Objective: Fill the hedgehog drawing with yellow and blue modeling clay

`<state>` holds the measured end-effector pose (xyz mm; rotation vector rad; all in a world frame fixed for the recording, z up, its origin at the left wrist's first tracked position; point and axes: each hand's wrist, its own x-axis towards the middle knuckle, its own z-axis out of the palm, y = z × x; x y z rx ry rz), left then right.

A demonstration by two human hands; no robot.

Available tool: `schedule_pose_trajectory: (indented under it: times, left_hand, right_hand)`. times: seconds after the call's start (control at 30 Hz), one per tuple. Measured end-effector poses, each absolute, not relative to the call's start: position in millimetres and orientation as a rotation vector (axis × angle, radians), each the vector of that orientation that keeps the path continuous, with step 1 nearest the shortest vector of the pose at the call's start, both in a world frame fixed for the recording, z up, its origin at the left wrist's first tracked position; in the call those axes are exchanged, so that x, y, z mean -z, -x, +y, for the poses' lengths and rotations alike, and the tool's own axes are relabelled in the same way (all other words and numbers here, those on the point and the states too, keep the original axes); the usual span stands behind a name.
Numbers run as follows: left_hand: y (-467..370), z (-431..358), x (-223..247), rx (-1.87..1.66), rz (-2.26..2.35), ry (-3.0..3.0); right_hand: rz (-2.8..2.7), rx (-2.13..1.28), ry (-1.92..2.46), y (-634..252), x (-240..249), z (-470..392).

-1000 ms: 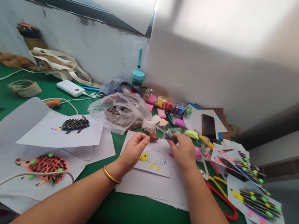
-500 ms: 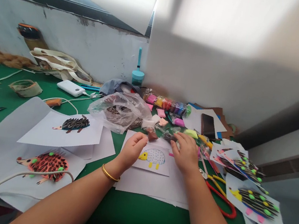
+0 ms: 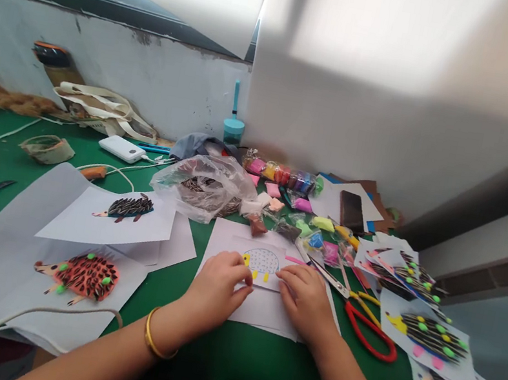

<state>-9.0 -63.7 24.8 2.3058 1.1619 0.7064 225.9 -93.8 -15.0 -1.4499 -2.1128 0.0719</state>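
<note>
Left hand [image 3: 218,283] and right hand [image 3: 307,296] drew back, flanking the drawing [image 3: 263,261]

A smooth, rounded gold-coloured bangle [image 3: 151,332] circles the left wrist; both forearms are sleeveless, and the right wrist is unadorned.

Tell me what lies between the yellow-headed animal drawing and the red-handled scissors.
Between drawing and scissors: the right hand, over white paper, in the head view.

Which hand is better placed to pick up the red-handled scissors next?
Probably the right hand. It is nearer the red-handled scissors; the left hand is farther off, and the right hand lies between.
</note>
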Motion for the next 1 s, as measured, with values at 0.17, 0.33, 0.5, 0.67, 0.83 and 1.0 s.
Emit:
schedule_pose_trajectory:
  times: [0.17,0.33,0.5,0.67,0.83,1.0]
  left_hand:
    - [19.5,-82.4,-1.1,-0.384,1.312,-2.563]
    - [32.0,-89.8,2.5,-0.394,1.309,-2.599]
    - [34.4,-95.6,3.4,-0.409,1.394,-2.581]
    - [29.7,-91.1,4.4,-0.379,1.434,-2.563]
    - [30.8,-87.5,7.9,-0.424,1.426,-2.538]
    - [31.6,-87.6,6.4,-0.392,1.433,-2.549]
  right_hand:
    - [-2.119,-0.093,1.416,-212.7,10.4,-113.7]
    - [-2.158,-0.122,1.372,-197.7,10.6,-127.7]
    - [-2.237,-0.227,1.321,-180.8,15.2,-140.4]
    - [-2.378,-0.258,1.292,-169.0,14.5,-138.6]
    - [-2.347,-0.254,1.424,-168.8,15.4,-130.6]
    - [-2.318,-0.276,1.397,-169.4,16.1,-130.8]
